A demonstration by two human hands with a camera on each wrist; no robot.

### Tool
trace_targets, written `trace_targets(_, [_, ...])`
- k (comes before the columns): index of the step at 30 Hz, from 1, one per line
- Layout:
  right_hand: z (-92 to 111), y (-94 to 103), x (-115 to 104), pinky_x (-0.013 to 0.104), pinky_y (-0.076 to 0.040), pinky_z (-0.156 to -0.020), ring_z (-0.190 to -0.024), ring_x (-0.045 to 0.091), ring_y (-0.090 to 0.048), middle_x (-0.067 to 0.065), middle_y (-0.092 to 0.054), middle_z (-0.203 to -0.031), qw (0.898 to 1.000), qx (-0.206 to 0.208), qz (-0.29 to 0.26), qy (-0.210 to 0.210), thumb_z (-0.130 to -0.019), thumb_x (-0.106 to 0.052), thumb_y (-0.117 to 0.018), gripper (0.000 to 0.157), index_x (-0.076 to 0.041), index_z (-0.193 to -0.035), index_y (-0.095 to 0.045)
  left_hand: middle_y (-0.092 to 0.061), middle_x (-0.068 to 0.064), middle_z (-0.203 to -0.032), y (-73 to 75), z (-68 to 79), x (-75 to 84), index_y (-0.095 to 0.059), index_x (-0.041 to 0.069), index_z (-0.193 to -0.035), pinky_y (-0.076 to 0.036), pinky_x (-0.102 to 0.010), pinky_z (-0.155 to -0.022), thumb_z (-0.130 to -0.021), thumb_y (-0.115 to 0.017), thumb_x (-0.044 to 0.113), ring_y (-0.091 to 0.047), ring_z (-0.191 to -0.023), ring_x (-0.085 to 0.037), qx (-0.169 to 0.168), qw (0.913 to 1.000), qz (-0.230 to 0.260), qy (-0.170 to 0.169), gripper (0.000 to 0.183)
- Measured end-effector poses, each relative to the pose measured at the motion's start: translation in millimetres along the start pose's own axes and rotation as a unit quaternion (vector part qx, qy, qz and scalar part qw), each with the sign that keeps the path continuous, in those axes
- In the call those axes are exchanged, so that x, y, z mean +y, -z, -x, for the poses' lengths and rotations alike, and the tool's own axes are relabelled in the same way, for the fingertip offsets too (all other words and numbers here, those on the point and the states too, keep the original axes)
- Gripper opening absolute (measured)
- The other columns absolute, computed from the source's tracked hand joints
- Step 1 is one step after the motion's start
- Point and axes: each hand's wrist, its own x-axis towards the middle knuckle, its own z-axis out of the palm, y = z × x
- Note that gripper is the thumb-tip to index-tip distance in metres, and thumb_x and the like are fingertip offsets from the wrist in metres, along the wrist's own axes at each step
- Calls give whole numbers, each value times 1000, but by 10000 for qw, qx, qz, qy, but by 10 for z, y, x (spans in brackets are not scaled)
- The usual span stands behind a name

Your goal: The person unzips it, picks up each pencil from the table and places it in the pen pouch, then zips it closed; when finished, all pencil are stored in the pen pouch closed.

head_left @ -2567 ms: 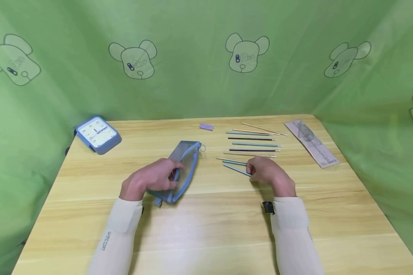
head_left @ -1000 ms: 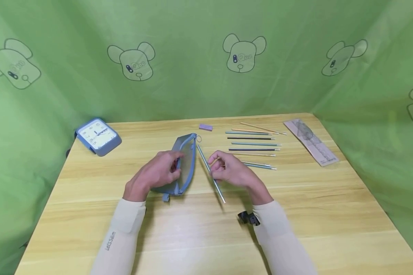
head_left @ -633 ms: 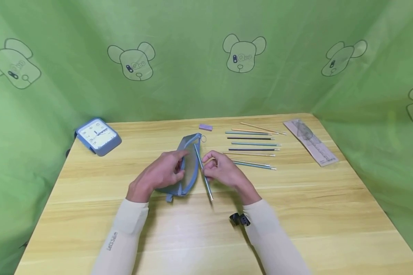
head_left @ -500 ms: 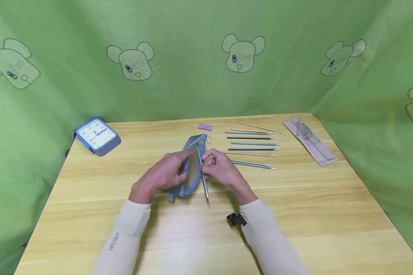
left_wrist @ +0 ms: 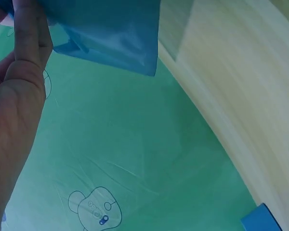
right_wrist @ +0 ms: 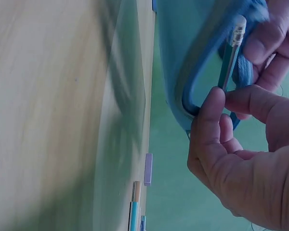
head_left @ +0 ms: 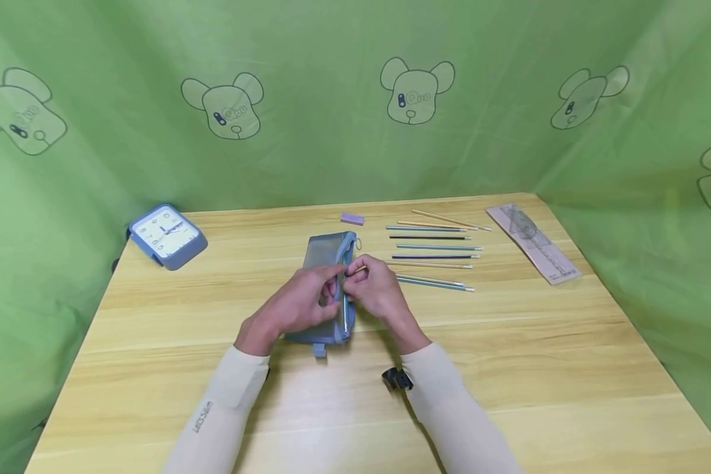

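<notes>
In the head view a blue see-through zip pencil case (head_left: 322, 250) stands at the middle of the table, its zipped mouth facing right. My left hand (head_left: 302, 299) grips its near rim. My right hand (head_left: 379, 289) pinches a teal pencil (head_left: 345, 316) at the mouth, lying along the opening. Seen from the right wrist, the pencil (right_wrist: 226, 65) has a white eraser end up, and thumb and fingertips of the right hand (right_wrist: 245, 163) close on its shaft against the case's blue edge (right_wrist: 190, 91). The pencil's other end is hidden.
Several pencils (head_left: 438, 247) lie in rough rows to the right of the case. A purple eraser (head_left: 352, 218) is behind it. A packet of rulers (head_left: 533, 243) lies at far right, and a blue clock (head_left: 168, 236) stands at back left. Green curtain (head_left: 332, 158) surrounds the table.
The right hand picked up a teal pencil from the nearest row and carried it left to the case mouth. The left hand and case shifted right, and the mouth has narrowed.
</notes>
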Motion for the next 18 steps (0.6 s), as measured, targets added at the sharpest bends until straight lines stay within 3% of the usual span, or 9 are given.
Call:
trace_targets(9, [4, -15, -12, 29, -66, -76, -81, 21, -77, 14, -76, -93, 9998, 75, -48, 176, -94, 2, -76, 10, -2, -98, -69, -68, -6, -95, 63, 18, -74, -50, -8, -155, -59, -23, -72, -91, -75, 0, -63, -83, -12, 296, 9994, -1, 205, 70])
trace_targets(18, [7, 189, 53, 32, -62, -87, -93, 21, -70, 13, -74, -105, 9936, -310, 881, 641, -97, -5, -74, 10, -3, -106, -71, -66, -7, -96, 186, 66, -124, -49, -8, -155, -59, -25, -74, -91, -75, 0, -62, -83, -15, 306, 9984, -269, 385, 70])
